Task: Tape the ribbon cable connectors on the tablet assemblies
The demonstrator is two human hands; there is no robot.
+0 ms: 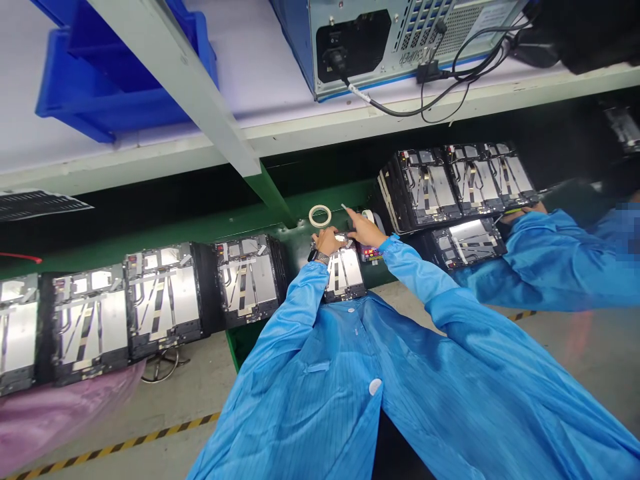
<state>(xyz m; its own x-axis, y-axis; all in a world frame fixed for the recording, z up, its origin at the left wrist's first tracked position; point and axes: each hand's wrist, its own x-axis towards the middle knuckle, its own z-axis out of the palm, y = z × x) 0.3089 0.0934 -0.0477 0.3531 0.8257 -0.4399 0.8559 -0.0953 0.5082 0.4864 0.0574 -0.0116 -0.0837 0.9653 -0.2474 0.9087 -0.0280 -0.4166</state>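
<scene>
A tablet with its inner metal plates and ribbon cables exposed lies right in front of my body. At its upper left corner is my left hand, a watch on the wrist, its curled fingers gripping the tablet's top edge. My right hand bends over the upper right corner. Its closed fingers hold a thin pen-like tool whose light end points up and left. What the fingertips touch is too small to make out. Just beyond the hands a roll of cream tape lies on the green bench.
Several stacks of opened tablets line the bench at left; more stacks stand at right. A co-worker's blue sleeve reaches in there beside another tablet. Overhead, a shelf carries blue bins and a computer case; a post supports it.
</scene>
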